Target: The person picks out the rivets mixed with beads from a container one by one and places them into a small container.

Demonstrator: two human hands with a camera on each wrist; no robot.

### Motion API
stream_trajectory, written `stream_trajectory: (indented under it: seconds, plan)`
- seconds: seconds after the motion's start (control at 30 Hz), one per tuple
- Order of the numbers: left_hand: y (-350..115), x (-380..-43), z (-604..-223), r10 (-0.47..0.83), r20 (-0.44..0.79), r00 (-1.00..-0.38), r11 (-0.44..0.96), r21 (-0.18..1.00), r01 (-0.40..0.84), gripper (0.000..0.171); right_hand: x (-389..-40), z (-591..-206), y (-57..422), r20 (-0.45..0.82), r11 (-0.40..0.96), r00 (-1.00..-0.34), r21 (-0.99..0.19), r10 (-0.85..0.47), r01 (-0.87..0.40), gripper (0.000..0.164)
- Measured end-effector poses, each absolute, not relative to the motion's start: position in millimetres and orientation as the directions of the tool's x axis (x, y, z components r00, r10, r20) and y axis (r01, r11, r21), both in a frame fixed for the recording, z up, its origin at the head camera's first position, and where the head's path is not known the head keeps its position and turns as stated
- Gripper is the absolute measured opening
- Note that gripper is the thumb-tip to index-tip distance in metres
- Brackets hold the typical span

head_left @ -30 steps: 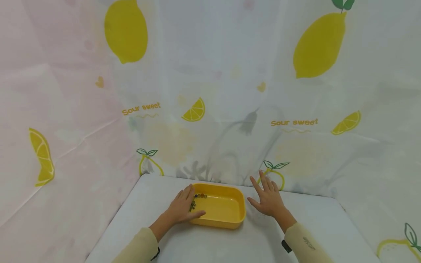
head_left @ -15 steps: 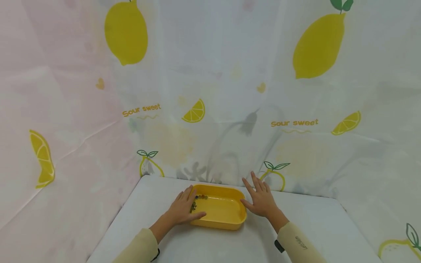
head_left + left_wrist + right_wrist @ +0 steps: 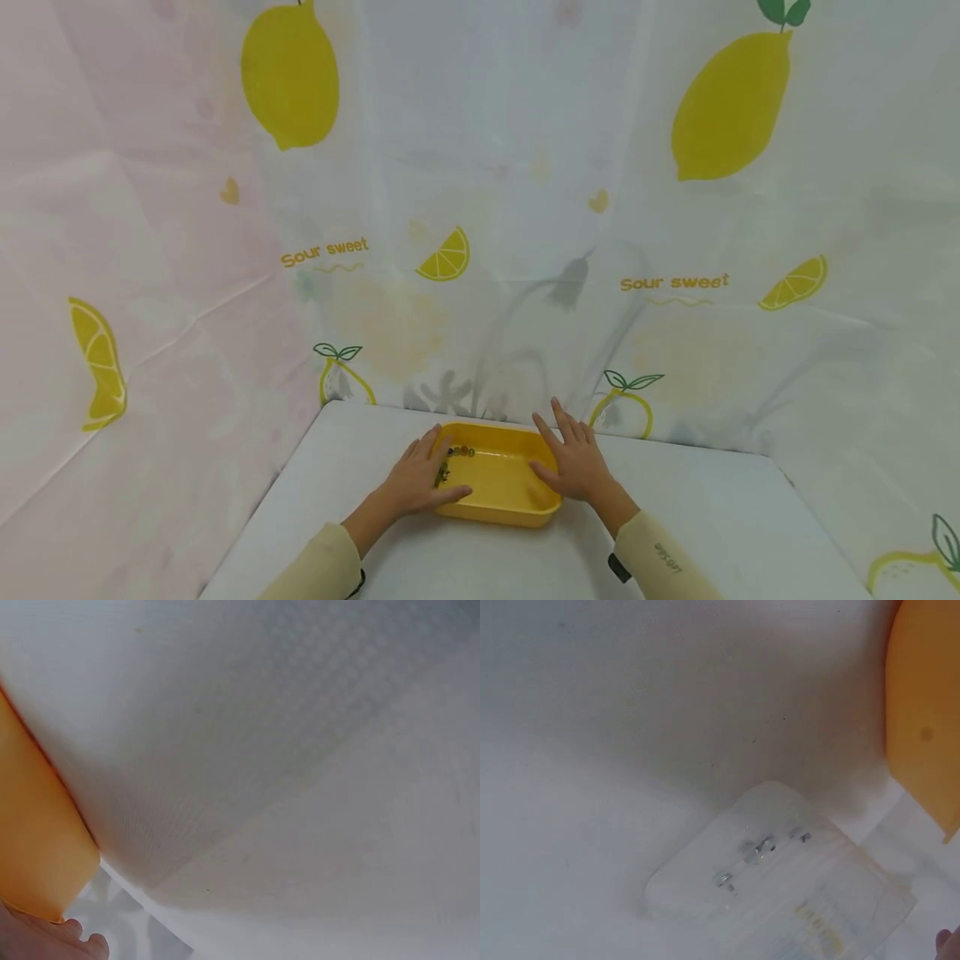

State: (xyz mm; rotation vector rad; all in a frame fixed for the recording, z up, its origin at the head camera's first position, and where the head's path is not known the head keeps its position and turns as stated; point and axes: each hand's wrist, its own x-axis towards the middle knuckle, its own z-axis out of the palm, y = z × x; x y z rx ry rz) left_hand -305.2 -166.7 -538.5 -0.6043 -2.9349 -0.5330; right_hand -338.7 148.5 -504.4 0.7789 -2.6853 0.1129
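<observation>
A yellow plastic tub (image 3: 498, 515) stands on the white table, holding several small round marble-like balls (image 3: 461, 451) and darker small pieces (image 3: 442, 473) at its left end. Over that end lies my left hand (image 3: 411, 481), fingers extended along the rim and thumb apart. My right hand (image 3: 581, 469) overlaps the tub's right rim, fingers spread and straight. In the right wrist view, a clear plastic box (image 3: 705, 877) with several shiny bits inside lies beside the tub (image 3: 926, 697); the head view does not show it. Left fingertips (image 3: 71, 928) reach the tub's edge in the left wrist view.
A white table (image 3: 495, 567) runs back to upright cloth walls (image 3: 525, 333) printed with lemons. Beige sleeves (image 3: 318, 567) cover both forearms, with a dark band (image 3: 618, 568) at the right wrist.
My right hand has moved left, from beside the tub to over its right rim, fingers still spread. The left hand and the tub have hardly moved.
</observation>
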Motion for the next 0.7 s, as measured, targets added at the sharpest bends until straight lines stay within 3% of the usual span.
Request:
stream_trajectory:
  seconds: [0.23,0.47,0.7]
  plan:
    - [-165.9,-304.2,-538.4,0.357,0.156,-0.921,0.859,0.334,0.389,0.103,-338.3,-510.9,137.0,0.331,0.830,-0.789,-0.029,-0.519,-0.558,0.076]
    - [-163.7,-303.7,-537.1,0.349,0.155,-0.924,0.861,0.337,0.381,0.103,-338.0,-520.3,124.6,0.359,0.818,-0.762,0.003,-0.538,-0.576,0.076]
    - [-164.4,-303.8,-536.9,0.330,0.153,-0.931,0.859,0.359,0.364,0.102,-334.4,-520.7,105.9,0.286,0.793,-0.768,-0.046,-0.572,-0.608,0.076]
